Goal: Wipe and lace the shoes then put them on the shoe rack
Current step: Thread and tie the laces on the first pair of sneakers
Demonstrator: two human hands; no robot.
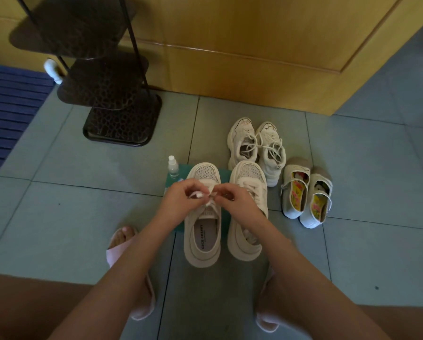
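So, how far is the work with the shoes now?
Done, it seems: the right beige shoe looks laced. In hand: left hand and right hand pinch the lace of the left beige shoe. Left: the white sneakers have loose laces, the strap shoes wait, and the shoe rack shows no shoes. Wiping cannot be judged.

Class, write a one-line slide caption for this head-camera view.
Left hand and right hand pinch the lace of a beige sneaker on the tiled floor, shoe rack beyond.
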